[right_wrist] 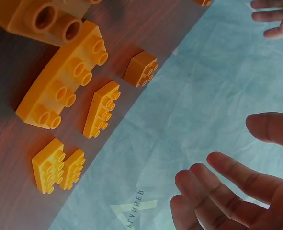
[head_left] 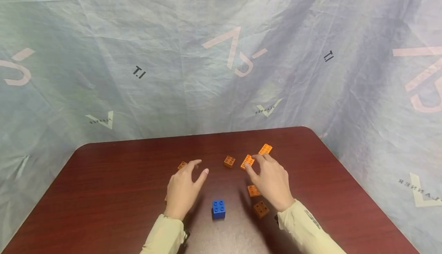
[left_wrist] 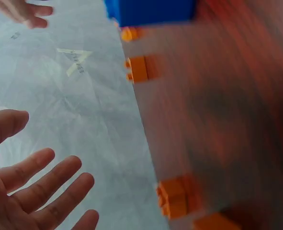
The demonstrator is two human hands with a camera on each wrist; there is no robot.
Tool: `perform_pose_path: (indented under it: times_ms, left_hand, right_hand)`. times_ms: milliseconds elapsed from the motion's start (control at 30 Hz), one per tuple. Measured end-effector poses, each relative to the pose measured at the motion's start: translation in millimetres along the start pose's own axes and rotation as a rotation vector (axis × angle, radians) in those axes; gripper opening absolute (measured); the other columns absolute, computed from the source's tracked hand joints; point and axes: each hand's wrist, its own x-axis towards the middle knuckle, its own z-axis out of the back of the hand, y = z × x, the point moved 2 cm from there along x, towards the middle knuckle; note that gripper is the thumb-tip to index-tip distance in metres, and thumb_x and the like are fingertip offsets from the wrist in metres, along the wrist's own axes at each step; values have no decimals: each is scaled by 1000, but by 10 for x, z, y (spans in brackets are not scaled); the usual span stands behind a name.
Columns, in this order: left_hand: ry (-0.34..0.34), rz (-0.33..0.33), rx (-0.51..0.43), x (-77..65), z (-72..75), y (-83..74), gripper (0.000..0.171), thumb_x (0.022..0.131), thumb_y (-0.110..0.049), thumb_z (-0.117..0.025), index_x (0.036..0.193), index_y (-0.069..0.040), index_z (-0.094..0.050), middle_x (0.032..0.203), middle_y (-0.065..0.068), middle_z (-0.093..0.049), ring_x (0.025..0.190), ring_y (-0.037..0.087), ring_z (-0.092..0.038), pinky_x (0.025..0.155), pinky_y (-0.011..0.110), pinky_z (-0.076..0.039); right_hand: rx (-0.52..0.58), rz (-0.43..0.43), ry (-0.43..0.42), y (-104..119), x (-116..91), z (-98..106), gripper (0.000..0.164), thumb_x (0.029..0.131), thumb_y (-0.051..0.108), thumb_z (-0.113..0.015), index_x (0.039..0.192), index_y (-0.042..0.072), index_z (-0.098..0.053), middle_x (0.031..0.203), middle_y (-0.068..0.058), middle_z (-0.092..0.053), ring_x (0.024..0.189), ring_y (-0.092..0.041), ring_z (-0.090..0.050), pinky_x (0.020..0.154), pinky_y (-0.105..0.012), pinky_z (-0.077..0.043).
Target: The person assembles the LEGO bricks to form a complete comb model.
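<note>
My left hand point(head_left: 183, 190) hovers over the left part of the table, fingers spread and holding nothing. In the left wrist view its fingers point(left_wrist: 55, 189) are loosely extended. My right hand point(head_left: 271, 179) is likewise relaxed and bare, over the orange bricks on the right. Between the two hands a blue toy building brick point(head_left: 218, 209) with studs on top sits near the front. A long orange brick point(head_left: 247, 162) appears right by the right fingertips, partly covered by them. Below that hand are an orange brick point(head_left: 253, 190) and a brownish-orange brick point(head_left: 261, 209).
Another long orange brick point(head_left: 265, 149) lies farther back on the right. A square brownish-orange brick point(head_left: 229, 161) sits at middle distance, and one more point(head_left: 182, 165) is half hidden behind the left hand. Printed cloth point(head_left: 186, 73) hangs behind the dark red table point(head_left: 114, 177).
</note>
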Motion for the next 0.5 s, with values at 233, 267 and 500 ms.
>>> perform_pose_path:
  times_ms: [233, 267, 500]
  left_hand:
    - [96, 103, -95, -48, -2, 2, 45, 98, -43, -67, 133, -16, -65, 115, 4, -71, 97, 30, -69, 81, 50, -55]
    - [103, 110, -99, -56, -3, 4, 45, 97, -44, -67, 132, -16, -65, 116, 4, -71, 98, 30, -69, 80, 50, -55]
    - [154, 161, -175, -101, -37, 29, 47, 94, -48, -70, 131, -19, -66, 114, 1, -72, 99, 26, -67, 80, 46, -53]
  right_hand:
    - [2, -4, 6, -43, -43, 16, 37, 90, 38, -76, 111, 7, -75, 111, -13, -72, 88, -34, -71, 63, -50, -57]
    - [0, -2, 3, -50, -50, 19, 36, 90, 38, -76, 110, 7, -75, 109, -12, -72, 86, -33, -71, 62, -49, -57]
    - [11, -16, -3, -85, -98, 60, 32, 89, 34, -78, 108, 9, -76, 93, -6, -69, 63, -23, -60, 50, -38, -49]
